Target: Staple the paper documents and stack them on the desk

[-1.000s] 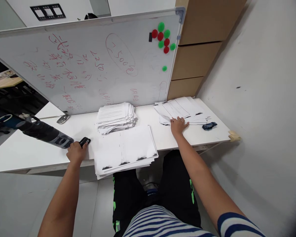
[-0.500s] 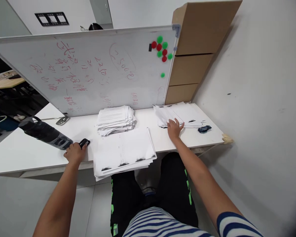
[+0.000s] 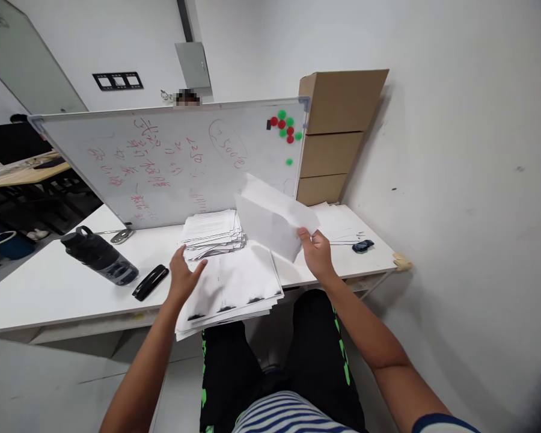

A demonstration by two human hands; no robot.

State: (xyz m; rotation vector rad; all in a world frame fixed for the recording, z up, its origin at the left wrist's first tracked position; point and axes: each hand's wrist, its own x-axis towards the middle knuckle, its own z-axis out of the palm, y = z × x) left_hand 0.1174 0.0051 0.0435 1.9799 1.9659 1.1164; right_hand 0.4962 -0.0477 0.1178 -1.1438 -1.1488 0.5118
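Note:
My right hand (image 3: pixel 316 252) is closed on paper sheets (image 3: pixel 270 219), which it holds raised and tilted above the desk. How many sheets there are I cannot tell. My left hand (image 3: pixel 184 275) has thumb and fingers apart and nothing in it, over the left edge of the large paper stack (image 3: pixel 234 282) that overhangs the desk's front edge. Left of that hand lies a black stapler (image 3: pixel 150 282). Behind the large stack sits a pile of smaller papers (image 3: pixel 213 231). More loose sheets (image 3: pixel 338 224) lie at the right, partly hidden behind the held paper.
A dark bottle (image 3: pixel 100 255) stands on the left of the white desk (image 3: pixel 85 300), near a computer mouse (image 3: pixel 121 236). The whiteboard (image 3: pixel 171 162) and cardboard boxes (image 3: pixel 329 144) line the back. A small dark packet (image 3: pixel 363 246) lies at the right. Behind the whiteboard a person's head shows.
My left hand has let go of the stapler and moved right to the large stack. My right hand has lifted paper from the right-hand sheets and brought it leftward. The view has tilted up.

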